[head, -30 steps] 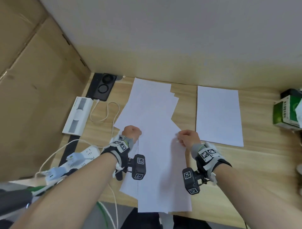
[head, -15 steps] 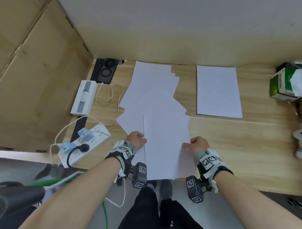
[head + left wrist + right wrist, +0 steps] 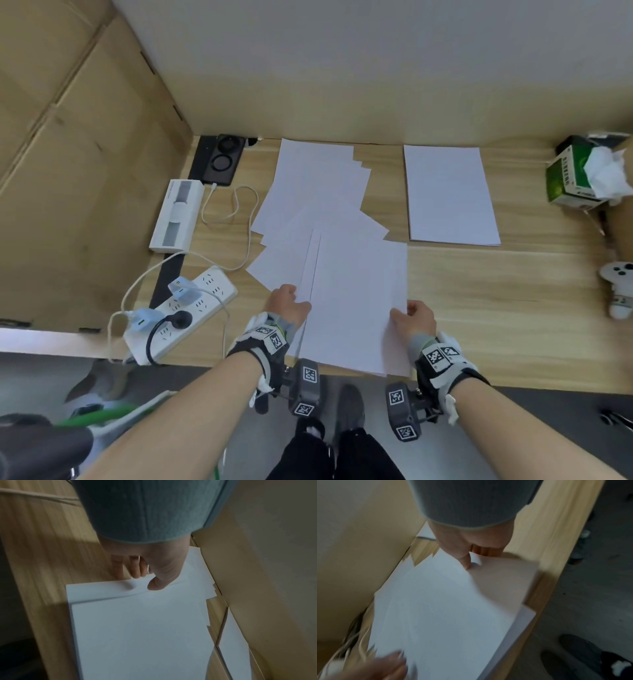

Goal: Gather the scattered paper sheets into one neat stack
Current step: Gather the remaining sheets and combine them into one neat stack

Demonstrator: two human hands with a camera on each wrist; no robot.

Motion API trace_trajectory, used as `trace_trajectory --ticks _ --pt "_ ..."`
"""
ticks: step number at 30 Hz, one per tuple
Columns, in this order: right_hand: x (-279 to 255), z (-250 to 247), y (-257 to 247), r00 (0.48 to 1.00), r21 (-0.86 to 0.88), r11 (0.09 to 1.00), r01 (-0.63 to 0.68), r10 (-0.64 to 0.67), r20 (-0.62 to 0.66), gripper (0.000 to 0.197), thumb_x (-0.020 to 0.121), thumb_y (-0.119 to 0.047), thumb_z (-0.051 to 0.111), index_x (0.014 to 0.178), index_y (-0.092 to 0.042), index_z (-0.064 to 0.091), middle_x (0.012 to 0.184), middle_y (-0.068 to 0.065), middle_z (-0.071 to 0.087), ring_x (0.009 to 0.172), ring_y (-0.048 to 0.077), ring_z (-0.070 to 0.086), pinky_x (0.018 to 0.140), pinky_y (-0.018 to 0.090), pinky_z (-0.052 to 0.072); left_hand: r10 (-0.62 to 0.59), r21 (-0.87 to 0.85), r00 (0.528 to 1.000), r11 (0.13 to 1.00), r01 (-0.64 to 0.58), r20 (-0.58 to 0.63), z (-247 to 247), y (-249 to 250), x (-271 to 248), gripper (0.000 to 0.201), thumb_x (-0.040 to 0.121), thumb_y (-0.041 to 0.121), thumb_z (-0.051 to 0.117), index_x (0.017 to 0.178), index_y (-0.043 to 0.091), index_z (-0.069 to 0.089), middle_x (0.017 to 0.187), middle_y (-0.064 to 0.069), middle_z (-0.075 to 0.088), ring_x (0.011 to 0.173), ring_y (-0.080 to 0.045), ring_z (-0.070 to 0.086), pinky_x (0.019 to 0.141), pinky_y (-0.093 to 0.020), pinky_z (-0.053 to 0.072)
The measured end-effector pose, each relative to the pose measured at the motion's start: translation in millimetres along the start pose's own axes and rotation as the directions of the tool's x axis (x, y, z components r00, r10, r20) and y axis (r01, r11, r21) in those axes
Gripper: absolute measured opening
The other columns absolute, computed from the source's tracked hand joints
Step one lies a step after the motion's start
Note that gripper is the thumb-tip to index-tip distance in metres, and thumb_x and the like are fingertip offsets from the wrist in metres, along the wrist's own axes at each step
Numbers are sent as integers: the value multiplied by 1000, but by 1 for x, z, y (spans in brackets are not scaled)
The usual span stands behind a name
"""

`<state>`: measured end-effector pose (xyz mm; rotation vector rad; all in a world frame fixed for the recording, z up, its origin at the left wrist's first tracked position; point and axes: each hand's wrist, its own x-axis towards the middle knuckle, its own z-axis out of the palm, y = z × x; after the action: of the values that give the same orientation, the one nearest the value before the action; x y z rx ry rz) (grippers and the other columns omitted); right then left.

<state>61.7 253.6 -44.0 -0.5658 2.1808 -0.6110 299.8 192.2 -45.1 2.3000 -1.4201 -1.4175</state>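
**Paper sheets half-gathered, loose fan still to be squared**

Paper sheets (image 3: 356,301) lie in a loose run down the middle of a wooden desk (image 3: 513,308), the nearest few overhanging its front edge, as a person works to pull them into one pile. The left hand (image 3: 286,306) holds the left edge of the near sheets, thumb on top and fingers (image 3: 135,568) curled down at the paper's edge; the wrist view suggests a pinch, though what lies under the sheet is hidden. The right hand (image 3: 416,317) grips the right edge, its thumb pressing down on the top sheet while the other fingers tuck beneath, lifting that edge slightly.

Behind the hands, more sheets (image 3: 315,185) fan out at differing angles toward the back wall, overlapping one another and the near group. A separate, already tidy stack (image 3: 448,195) sits apart to the right.

By these pictures the job looks roughly midway: the near sheets are partly aligned but show offset edges on the left, the fanned sheets are not yet drawn in, and the two groups remain unmerged. A power strip (image 3: 185,308) and cables lie to the left, a tissue box (image 3: 575,178) far right.
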Motion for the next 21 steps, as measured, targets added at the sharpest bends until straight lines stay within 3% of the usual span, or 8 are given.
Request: trace_trajectory --ticks 3,5,6,9,13,16,19,21 --pt "-5 18 -6 999 -99 995 18 -15 33 22 70 -23 68 86 -9 64 89 7 67 66 25 65 56 27 47 -54 -38 996 998 57 68 5 2 0 54 76 24 63 126 7 52 115 -8 63 100 -26 64 82 -34 54" --pt "-1 27 -6 998 -196 981 10 3 62 37 63 -33 70 91 -10 65 93 10 66 71 29 67 56 28 49 -72 -34 992 997 76 102 4 7 -2 37 76 20 61 108 2 59 98 -6 65 85 -25 65 71 -30 53" --pt "1 29 -6 997 -243 970 0 19 75 37 64 -33 70 91 -9 65 92 10 66 77 31 67 62 32 52 -82 -12 989 996 84 119 3 9 -1 29 79 18 60 103 1 58 98 -8 64 86 -26 64 72 -31 53" --pt "-7 23 -18 994 -214 977 -8 31 101 13 70 -26 69 74 -14 65 75 6 69 76 30 67 70 36 55 -66 62 986 996 57 155 0 11 7 40 84 14 55 121 1 54 118 -15 63 105 -32 63 90 -37 54" --pt "-7 19 -26 989 -6 1000 4 -3 150 13 72 -15 71 83 -9 67 88 13 73 85 33 70 78 44 57 67 83 995 994 -74 77 -13 21 16 34 85 5 47 118 3 57 113 -15 65 101 -33 63 84 -35 53" --pt "0 24 -38 974 34 999 -2 -6 227 19 69 -11 74 88 -8 69 95 14 74 91 32 70 88 50 57 160 39 987 987 -159 -22 -32 31 21 27 83 3 46 108 4 57 105 -14 64 87 -30 61 69 -33 48" --pt "11 36 -51 956 5 1000 21 -21 293 16 64 -18 76 79 -16 70 91 9 76 89 29 71 89 50 57 190 -6 976 981 -192 -105 -50 37 32 27 83 2 48 108 5 58 106 -15 66 92 -32 64 74 -36 50" --pt "10 43 -65 956 -20 999 34 -27 293 12 62 -21 75 70 -17 67 83 9 74 82 29 70 85 49 58 203 -43 972 977 -209 -116 -60 39 43 32 84 1 49 114 6 59 112 -13 66 99 -29 63 74 -31 47"
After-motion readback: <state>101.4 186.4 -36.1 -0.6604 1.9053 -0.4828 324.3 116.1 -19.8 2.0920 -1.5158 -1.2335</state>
